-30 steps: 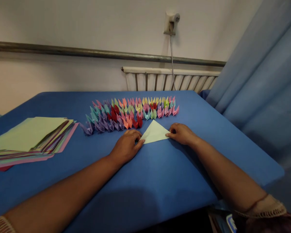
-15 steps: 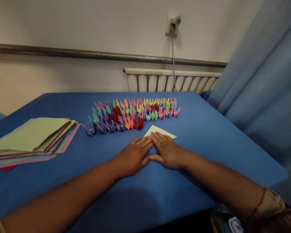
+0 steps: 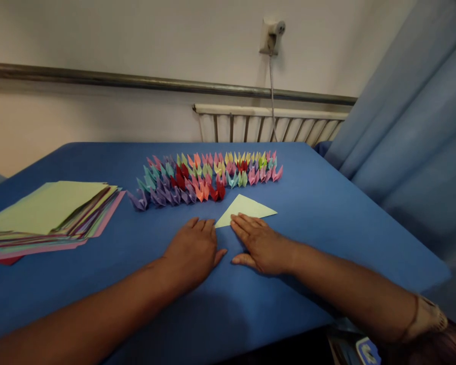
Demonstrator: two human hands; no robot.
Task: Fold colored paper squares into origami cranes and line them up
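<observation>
A pale green paper triangle lies flat on the blue table. My right hand rests flat and open with its fingertips at the triangle's near edge. My left hand lies flat and open on the table just left of it, fingertips close to the triangle's left corner. Neither hand holds anything. Beyond the triangle stand rows of several small folded paper cranes in many colours.
A stack of coloured paper sheets, pale green on top, lies at the left of the table. Behind the table are a wall rail, a radiator and a hanging cable. A blue curtain hangs at the right.
Both hands first held the triangle's corners, then came together flat over it. Now they have slid back toward me, uncovering most of the triangle.
</observation>
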